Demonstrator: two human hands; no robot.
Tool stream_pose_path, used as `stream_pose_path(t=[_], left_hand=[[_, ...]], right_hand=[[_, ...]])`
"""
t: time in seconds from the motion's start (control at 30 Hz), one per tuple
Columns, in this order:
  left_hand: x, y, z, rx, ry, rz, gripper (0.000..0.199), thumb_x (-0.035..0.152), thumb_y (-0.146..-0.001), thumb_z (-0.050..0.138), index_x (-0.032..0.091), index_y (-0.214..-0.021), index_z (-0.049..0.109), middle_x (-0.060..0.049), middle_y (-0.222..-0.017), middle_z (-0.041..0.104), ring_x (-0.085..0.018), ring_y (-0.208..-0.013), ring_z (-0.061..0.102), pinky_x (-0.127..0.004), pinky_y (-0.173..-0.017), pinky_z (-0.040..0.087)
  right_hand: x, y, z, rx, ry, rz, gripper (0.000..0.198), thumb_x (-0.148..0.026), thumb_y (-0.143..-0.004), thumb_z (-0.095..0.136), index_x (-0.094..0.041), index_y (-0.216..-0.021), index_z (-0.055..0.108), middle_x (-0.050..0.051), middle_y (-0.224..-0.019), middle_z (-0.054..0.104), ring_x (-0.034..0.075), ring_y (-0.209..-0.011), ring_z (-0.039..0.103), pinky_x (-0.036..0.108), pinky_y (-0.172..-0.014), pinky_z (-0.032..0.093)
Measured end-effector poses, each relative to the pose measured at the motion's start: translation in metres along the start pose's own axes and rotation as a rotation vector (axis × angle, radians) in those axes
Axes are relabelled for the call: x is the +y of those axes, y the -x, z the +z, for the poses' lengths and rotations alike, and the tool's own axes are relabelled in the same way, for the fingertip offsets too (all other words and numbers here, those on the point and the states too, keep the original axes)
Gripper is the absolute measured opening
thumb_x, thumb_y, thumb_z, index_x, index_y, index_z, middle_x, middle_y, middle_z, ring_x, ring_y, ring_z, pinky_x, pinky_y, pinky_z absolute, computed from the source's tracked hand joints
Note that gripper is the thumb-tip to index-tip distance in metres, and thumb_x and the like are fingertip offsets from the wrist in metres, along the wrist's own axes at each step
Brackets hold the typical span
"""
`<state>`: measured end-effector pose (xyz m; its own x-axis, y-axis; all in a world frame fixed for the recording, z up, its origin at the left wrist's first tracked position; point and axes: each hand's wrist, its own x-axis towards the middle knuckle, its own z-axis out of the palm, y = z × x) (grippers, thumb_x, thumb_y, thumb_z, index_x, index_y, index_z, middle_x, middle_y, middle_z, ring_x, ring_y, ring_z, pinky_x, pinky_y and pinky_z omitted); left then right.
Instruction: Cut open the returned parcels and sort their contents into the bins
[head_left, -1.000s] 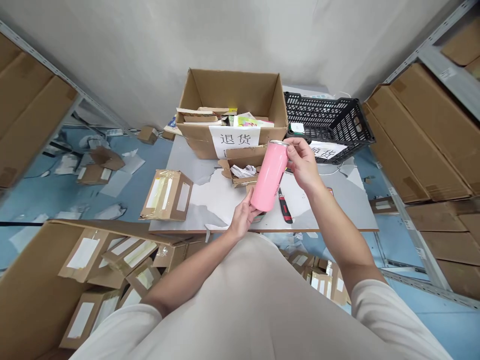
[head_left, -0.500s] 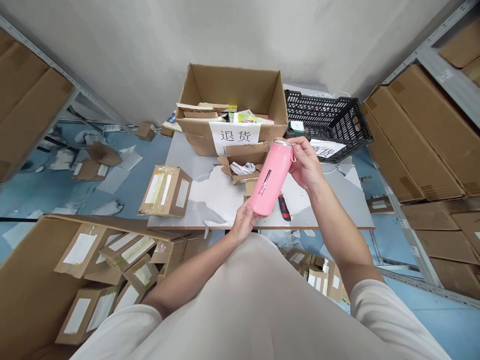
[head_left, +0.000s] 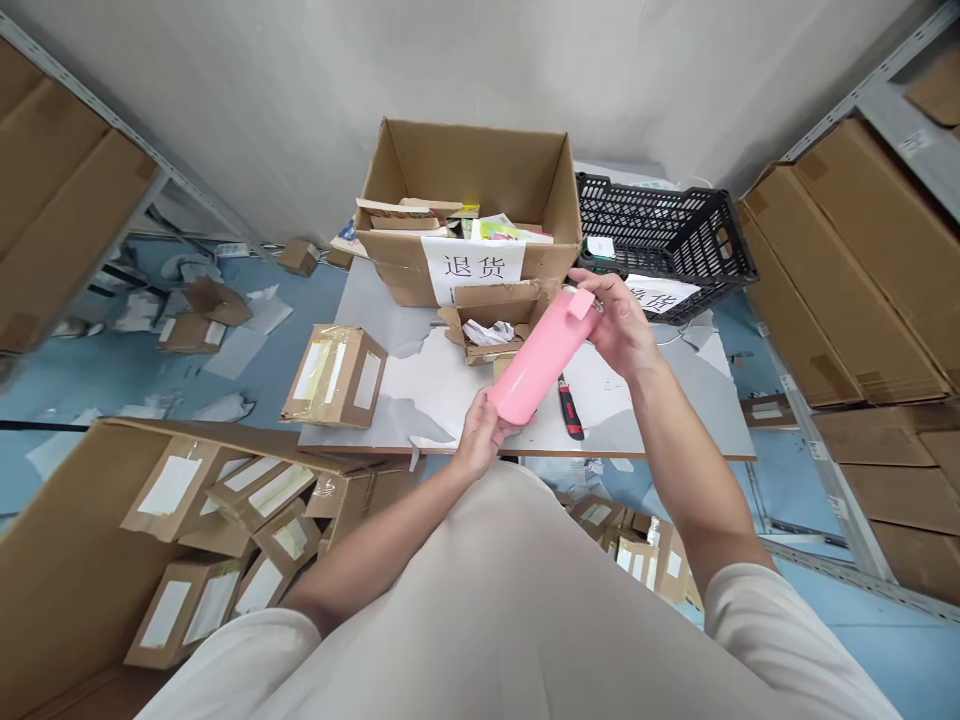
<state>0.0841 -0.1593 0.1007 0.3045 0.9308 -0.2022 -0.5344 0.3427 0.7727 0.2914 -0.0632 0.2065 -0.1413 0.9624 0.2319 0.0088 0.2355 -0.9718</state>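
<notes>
A pink bottle point(head_left: 541, 358) is held tilted above the front of the table, its capped end up and to the right. My left hand point(head_left: 482, 432) grips its lower end, and my right hand point(head_left: 619, 325) has its fingers closed around the cap end. No print shows on the side facing me; a pink strap tab lies near the cap. Behind the bottle is a small opened carton point(head_left: 487, 352) with crumpled white paper in it. A red and black utility knife point(head_left: 570, 412) lies on the table point(head_left: 675, 425) just right of the bottle.
A large cardboard box point(head_left: 390, 270) with a paper sign holds several packets at the back. Right of it stands a black plastic crate point(head_left: 690, 235). A taped carton point(head_left: 337, 375) sits on the table's left. Parcels fill a big box point(head_left: 56, 560) at lower left; shelves with cartons point(head_left: 870, 280) flank the right.
Both hands have rotated the bottle about its length, so the dark lettering has turned out of sight and the strap tab faces me. It also leans further over.
</notes>
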Motion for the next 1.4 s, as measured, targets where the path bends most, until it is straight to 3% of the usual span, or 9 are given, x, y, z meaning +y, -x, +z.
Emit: stream_pose_path(t=[0.37,0.47,0.6,0.7,0.8,0.9,1.1,1.3,1.4], left_hand=[[0.006,-0.003,-0.004,-0.087,0.069,-0.219,0.081,0.078,-0.082,0.028,0.016,-0.128,0.053,-0.013,-0.098,0.072,-0.027,-0.087,0.070,-0.045,-0.082,0.052],[0.010,-0.010,-0.020,-0.116,-0.098,-0.137,0.089,0.082,-0.079,0.022,0.014,-0.123,0.059,-0.014,-0.097,0.072,-0.029,-0.090,0.069,-0.048,-0.085,0.051],[0.013,-0.020,-0.052,-0.011,-0.740,0.230,0.082,0.075,-0.069,0.058,0.013,-0.122,0.061,-0.018,-0.123,0.062,-0.035,-0.117,0.055,-0.053,-0.104,0.037],[0.005,-0.029,-0.068,-0.042,-1.117,0.299,0.110,0.063,-0.044,0.082,0.014,-0.136,0.047,-0.021,-0.144,0.041,-0.041,-0.134,0.036,-0.057,-0.111,0.027],[-0.011,-0.043,-0.074,-0.185,-1.222,0.278,0.121,0.058,-0.038,0.086,0.014,-0.141,0.040,-0.023,-0.150,0.032,-0.043,-0.139,0.027,-0.058,-0.112,0.023],[-0.025,-0.057,-0.078,-0.252,-1.218,0.293,0.110,0.055,-0.041,0.086,0.017,-0.136,0.046,-0.021,-0.147,0.038,-0.042,-0.138,0.029,-0.056,-0.112,0.023],[-0.031,-0.060,-0.092,-0.242,-1.286,0.295,0.085,0.048,-0.054,0.082,0.017,-0.127,0.052,-0.018,-0.127,0.057,-0.036,-0.118,0.053,-0.049,-0.100,0.040],[-0.033,-0.052,-0.095,-0.198,-1.303,0.290,0.077,0.043,-0.055,0.082,0.018,-0.123,0.055,-0.015,-0.121,0.060,-0.034,-0.112,0.057,-0.047,-0.098,0.040],[-0.038,-0.052,-0.090,-0.198,-1.323,0.288,0.074,0.042,-0.060,0.079,0.019,-0.125,0.052,-0.014,-0.123,0.060,-0.032,-0.113,0.056,-0.045,-0.098,0.040]], right_hand=[[-0.018,0.002,-0.010,-0.234,0.213,-0.103,0.068,-0.067,-0.061,0.073,-0.027,-0.115,0.060,0.009,-0.125,0.061,0.029,-0.122,0.053,0.046,-0.101,0.044],[-0.019,0.004,-0.014,-0.220,0.244,-0.086,0.069,-0.060,-0.056,0.081,-0.027,-0.114,0.061,0.007,-0.113,0.066,0.028,-0.109,0.060,0.046,-0.096,0.046],[-0.001,0.021,-0.026,-0.071,0.313,-0.105,0.068,-0.054,-0.056,0.083,-0.028,-0.114,0.060,0.008,-0.113,0.064,0.028,-0.104,0.062,0.045,-0.090,0.050],[0.020,0.043,-0.034,-0.006,0.427,-0.101,0.066,-0.052,-0.058,0.083,-0.027,-0.115,0.059,0.008,-0.114,0.063,0.028,-0.103,0.061,0.044,-0.087,0.050],[0.035,0.064,-0.034,0.004,0.585,-0.100,0.061,-0.052,-0.061,0.081,-0.027,-0.113,0.060,0.009,-0.113,0.062,0.028,-0.103,0.060,0.046,-0.088,0.049],[0.042,0.077,-0.024,-0.024,0.704,-0.111,0.058,-0.053,-0.063,0.079,-0.027,-0.112,0.060,0.010,-0.110,0.062,0.029,-0.102,0.059,0.047,-0.088,0.049],[0.039,0.078,0.000,-0.272,0.845,-0.125,0.059,-0.054,-0.071,0.072,-0.024,-0.118,0.054,0.014,-0.115,0.056,0.031,-0.106,0.057,0.046,-0.086,0.049],[0.017,0.064,0.029,-0.562,1.039,-0.129,0.052,-0.041,-0.078,0.070,-0.026,-0.123,0.050,0.012,-0.117,0.057,0.029,-0.101,0.059,0.042,-0.081,0.051],[0.035,0.060,0.051,-0.721,1.174,-0.119,0.052,-0.034,-0.074,0.075,-0.026,-0.120,0.052,0.010,-0.116,0.058,0.029,-0.101,0.057,0.040,-0.074,0.053]])
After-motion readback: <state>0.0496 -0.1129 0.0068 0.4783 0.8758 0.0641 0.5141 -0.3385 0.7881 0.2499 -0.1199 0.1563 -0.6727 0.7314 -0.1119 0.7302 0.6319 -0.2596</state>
